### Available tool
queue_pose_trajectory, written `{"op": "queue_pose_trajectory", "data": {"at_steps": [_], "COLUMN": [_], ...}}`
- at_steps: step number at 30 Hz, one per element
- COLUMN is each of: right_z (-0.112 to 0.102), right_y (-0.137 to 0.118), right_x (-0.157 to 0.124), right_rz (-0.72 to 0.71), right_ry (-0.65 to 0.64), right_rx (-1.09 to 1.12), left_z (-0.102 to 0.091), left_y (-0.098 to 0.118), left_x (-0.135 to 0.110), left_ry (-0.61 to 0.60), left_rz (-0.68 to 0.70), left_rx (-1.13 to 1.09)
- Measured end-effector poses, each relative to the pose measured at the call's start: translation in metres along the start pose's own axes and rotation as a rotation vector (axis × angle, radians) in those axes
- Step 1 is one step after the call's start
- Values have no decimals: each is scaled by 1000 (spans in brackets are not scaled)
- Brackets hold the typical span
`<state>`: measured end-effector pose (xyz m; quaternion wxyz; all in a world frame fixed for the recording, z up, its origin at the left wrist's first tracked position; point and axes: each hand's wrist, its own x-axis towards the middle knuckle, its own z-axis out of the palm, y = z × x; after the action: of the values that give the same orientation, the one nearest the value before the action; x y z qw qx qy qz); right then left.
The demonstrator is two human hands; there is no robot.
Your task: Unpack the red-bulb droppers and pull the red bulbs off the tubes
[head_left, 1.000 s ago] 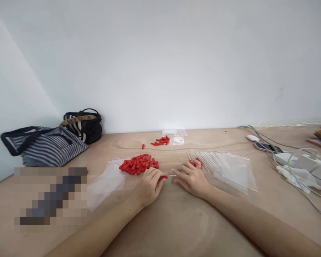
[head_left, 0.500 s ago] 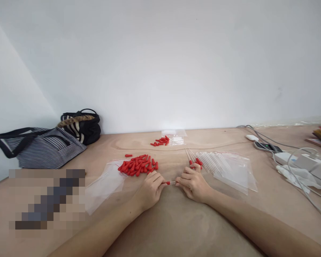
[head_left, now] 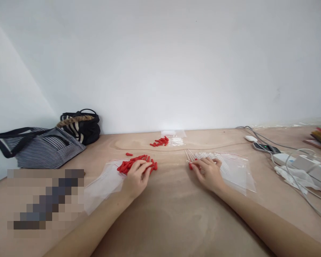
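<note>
My left hand (head_left: 135, 178) is over a pile of red rubber bulbs (head_left: 126, 166), fingers curled and fingertips closed on a bulb at its right side. My right hand (head_left: 208, 173) is closed on a dropper (head_left: 188, 161), a thin clear tube whose tip points left past my thumb. Beneath and behind that hand lie a row of clear glass tubes (head_left: 224, 165) and a few assembled droppers with red ends (head_left: 190, 166). My right fingers partly cover these.
Clear zip bags (head_left: 237, 175) lie under the tubes, and another plastic bag (head_left: 104, 185) is beside the bulbs. Farther back sit a small red bulb heap (head_left: 160, 141) and short tubes (head_left: 176, 141). A striped bag (head_left: 48, 148) stands left; power strips and cables (head_left: 305, 162) lie right.
My hands have come apart from the bulb and tube they held together. The left moved left onto the bulb pile; the right moved right and up to the tubes with the dropper.
</note>
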<state>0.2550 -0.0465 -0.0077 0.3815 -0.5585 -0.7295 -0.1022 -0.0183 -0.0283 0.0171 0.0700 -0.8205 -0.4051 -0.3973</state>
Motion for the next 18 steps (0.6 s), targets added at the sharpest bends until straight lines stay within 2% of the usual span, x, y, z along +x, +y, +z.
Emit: {"op": "queue_pose_trajectory", "data": {"at_steps": [4,9,13,18], "right_z": [-4,-11,-13,-11], "right_y": [25,45,50,53], "right_x": [7,14,17,18], "right_rz": [224,427,499,515], "right_ry": [26,-74,-139,-169], "right_rx": [-157,-312,-356,-346], "left_z": [-3,2,2,-4], "left_y": [-20,-25,-23,-27], "left_x": [16,21,19,22], "left_ry": [-86,-173,-159,-140], "left_rz": [-127,-183,-188,-213], "left_rx": [134,285,323,342]}}
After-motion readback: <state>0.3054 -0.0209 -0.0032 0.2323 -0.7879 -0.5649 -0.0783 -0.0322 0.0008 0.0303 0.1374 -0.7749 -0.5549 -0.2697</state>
